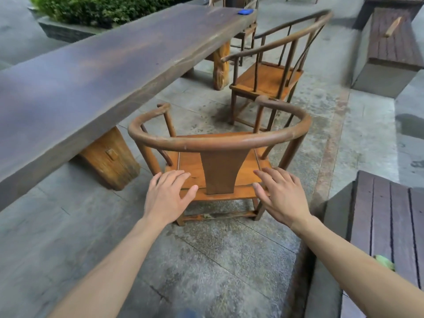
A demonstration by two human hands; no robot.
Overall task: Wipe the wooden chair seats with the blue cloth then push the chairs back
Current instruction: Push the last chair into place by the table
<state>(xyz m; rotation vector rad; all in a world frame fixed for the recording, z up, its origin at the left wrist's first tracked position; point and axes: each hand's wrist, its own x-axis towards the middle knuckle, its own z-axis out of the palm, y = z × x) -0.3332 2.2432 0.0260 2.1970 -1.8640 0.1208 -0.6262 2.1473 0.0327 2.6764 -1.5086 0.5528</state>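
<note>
Chair (220,143) just beyond both open hands

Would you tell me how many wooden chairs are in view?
3. The nearest chair stands before both hands; a second chair stands beyond it; a third chair, mostly hidden, sits past the table. More may be hidden.

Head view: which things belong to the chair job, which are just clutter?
Job: near chair, far chair, blue cloth, left hand, right hand, both open.
Clutter: long table, shrub planter, slatted benches.
</note>
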